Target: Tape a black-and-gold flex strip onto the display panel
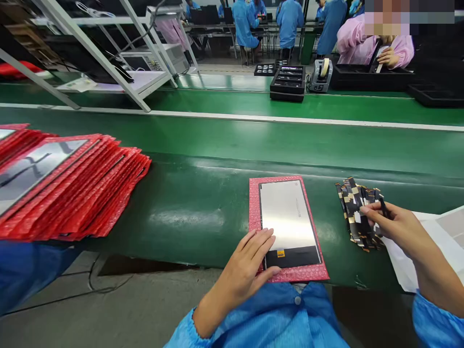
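Observation:
A display panel (pixel 286 208) with a silvery back and a black lower strip lies on a red bubble-wrap pouch (pixel 255 203) in front of me. My left hand (pixel 252 258) rests on the panel's lower left edge, fingers stretched flat. To the right, a pile of black and gold flex cables (pixel 353 205) lies on the green work surface. My right hand (pixel 395 222) is closed over the right side of this pile, fingertips touching the cables. A slim black tool (pixel 384 207) sticks up from its grip; its lower end is hidden.
Stacked red bubble-wrap pouches (pixel 90 193) with panels are at the left. White paper sheets (pixel 409 270) lie under my right forearm. Across the green belt (pixel 232 135) stand a metal rack (pixel 97 58), black trays (pixel 288 84) and a tape dispenser (pixel 321 76). A person in pink works opposite.

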Motion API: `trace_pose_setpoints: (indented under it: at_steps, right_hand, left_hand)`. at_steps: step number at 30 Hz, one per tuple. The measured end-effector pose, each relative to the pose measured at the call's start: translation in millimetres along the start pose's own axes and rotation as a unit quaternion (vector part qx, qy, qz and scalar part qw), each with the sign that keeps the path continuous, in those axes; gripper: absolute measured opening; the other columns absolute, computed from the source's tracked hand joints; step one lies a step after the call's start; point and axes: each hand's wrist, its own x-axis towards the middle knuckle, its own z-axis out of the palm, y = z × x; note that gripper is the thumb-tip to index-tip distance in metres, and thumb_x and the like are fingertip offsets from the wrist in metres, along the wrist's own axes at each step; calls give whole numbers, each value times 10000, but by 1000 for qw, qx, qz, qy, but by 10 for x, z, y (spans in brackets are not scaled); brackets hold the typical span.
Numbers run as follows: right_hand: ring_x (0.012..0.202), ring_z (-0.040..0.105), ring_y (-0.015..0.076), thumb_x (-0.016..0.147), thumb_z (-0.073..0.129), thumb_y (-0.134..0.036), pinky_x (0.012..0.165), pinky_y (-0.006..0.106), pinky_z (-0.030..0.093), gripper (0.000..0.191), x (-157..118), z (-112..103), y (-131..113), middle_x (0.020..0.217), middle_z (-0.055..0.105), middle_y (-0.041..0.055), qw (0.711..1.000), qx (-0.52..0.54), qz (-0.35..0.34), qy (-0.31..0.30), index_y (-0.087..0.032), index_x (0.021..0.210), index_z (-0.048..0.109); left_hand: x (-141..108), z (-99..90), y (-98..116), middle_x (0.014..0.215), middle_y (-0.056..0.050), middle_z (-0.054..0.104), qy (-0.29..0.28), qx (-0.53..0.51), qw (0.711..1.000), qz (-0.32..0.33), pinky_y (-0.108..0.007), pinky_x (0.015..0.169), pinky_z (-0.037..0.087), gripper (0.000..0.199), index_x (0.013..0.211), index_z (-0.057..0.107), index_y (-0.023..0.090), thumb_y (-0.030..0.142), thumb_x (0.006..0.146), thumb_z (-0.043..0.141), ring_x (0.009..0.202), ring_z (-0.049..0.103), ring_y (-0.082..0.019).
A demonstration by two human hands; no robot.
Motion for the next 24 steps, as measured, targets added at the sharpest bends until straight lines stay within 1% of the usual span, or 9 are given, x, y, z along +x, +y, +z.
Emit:
trace_pose_setpoints:
  at_steps: [1, 4, 9, 12, 15, 17, 19, 21, 24]
  right_hand:
    - [392, 453, 124, 868, 549, -590, 360, 263, 285, 294, -18, -6, -36, 666, 664, -15, 1000, 17, 13, 16, -307, 894, 622]
    - [261, 312, 51, 818, 607, -580, 288, 230, 180, 257, -68, 5, -186, 637, 681, -58, 985, 166, 40, -30, -324, 847, 614]
    - [229, 320, 39, 763, 679, -568, 217, 217, 253, 319, -150, 189, -480, 705, 753, -17, 955, 272, 45, -107, -285, 810, 539]
    - [236, 322, 39, 800, 681, -543, 204, 201, 282, 311, -228, 395, -671, 676, 736, -28, 930, 324, 28, -170, -285, 818, 508]
    - [228, 405, 38, 855, 661, -511, 215, 171, 262, 271, -346, 621, -899, 710, 737, -40, 910, 335, 0, -244, -284, 843, 513]
    - [238, 455, 37, 869, 658, -503, 226, 160, 282, 266, -434, 754, -1064, 758, 746, -42, 898, 327, -11, -295, -277, 845, 520]
    - [247, 482, 38, 872, 656, -506, 234, 163, 322, 260, -510, 858, -1218, 801, 752, -44, 885, 324, -16, -333, -277, 854, 535]
    - [256, 501, 40, 877, 647, -504, 242, 168, 340, 241, -561, 930, -1340, 828, 753, -47, 878, 323, -20, -352, -281, 860, 555]
    - [264, 508, 39, 884, 627, -504, 243, 169, 326, 235, -584, 981, -1448, 841, 751, -43, 879, 309, -26, -362, -275, 847, 587]
  left_hand:
    - [5, -4, -27, 1486, -2, 505, 3, -3, 1000, 0, -365, 1147, 523, 622, 1408, 482, 313, 454, 841, 695, 1420, 475, -212]
    - [24, -17, -102, 1471, -13, 524, 26, -30, 999, -15, -399, 1104, 558, 643, 1398, 485, 331, 410, 811, 734, 1379, 526, -227]
    - [28, -25, -145, 1447, -41, 550, 37, -54, 998, -14, -449, 1053, 580, 694, 1409, 463, 339, 320, 780, 757, 1347, 557, -240]
    - [8, -31, -109, 1462, -35, 533, 18, -41, 999, -26, -413, 1092, 557, 686, 1436, 429, 307, 344, 813, 712, 1373, 530, -221]
    - [17, -55, -18, 1415, -3, 581, 21, -52, 996, -71, -355, 1032, 595, 608, 1419, 447, 313, 331, 853, 669, 1329, 568, -190]
    - [59, -82, 68, 1288, 17, 672, 35, -99, 988, -113, -305, 906, 644, 498, 1367, 494, 344, 270, 892, 625, 1175, 665, -161]
    - [126, -111, 152, 1106, 29, 740, 24, -169, 976, -139, -226, 722, 658, 405, 1313, 535, 351, 215, 934, 580, 905, 731, -112]
    - [196, -133, 217, 907, 49, 752, -17, -229, 962, -146, -161, 557, 609, 307, 1233, 581, 342, 198, 964, 554, 667, 691, -61]
    - [268, -150, 269, 674, 72, 681, -58, -292, 940, -166, -159, 463, 532, 162, 1036, 637, 322, 208, 982, 536, 535, 607, -44]
